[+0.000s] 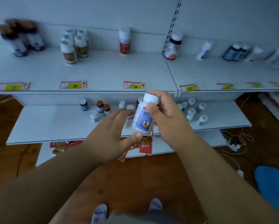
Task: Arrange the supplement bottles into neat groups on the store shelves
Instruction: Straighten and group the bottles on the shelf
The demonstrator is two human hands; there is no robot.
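My right hand (pixel 166 117) grips a white bottle with a blue label (pixel 143 117) near its cap, held upright in front of the lower shelf (pixel 46 126). My left hand (pixel 112 135) is beside it with fingers spread, thumb touching the bottle's base. On the upper shelf (pixel 103 73) stand brown-capped dark bottles (pixel 20 39), several white bottles with orange-green labels (pixel 74 46), one red-labelled bottle (pixel 124 41), and more bottles (pixel 173 46) to the right. Small bottles (pixel 101 107) stand scattered on the lower shelf, with white-capped ones (pixel 195 110) at its right.
Price tags (pixel 73 84) line the upper shelf's front edge. Red packets (pixel 145 145) lie on the bottom shelf. Cords (pixel 235 143) trail on the brown wooden floor at the right, near a blue object (pixel 273 186). My feet show at the bottom.
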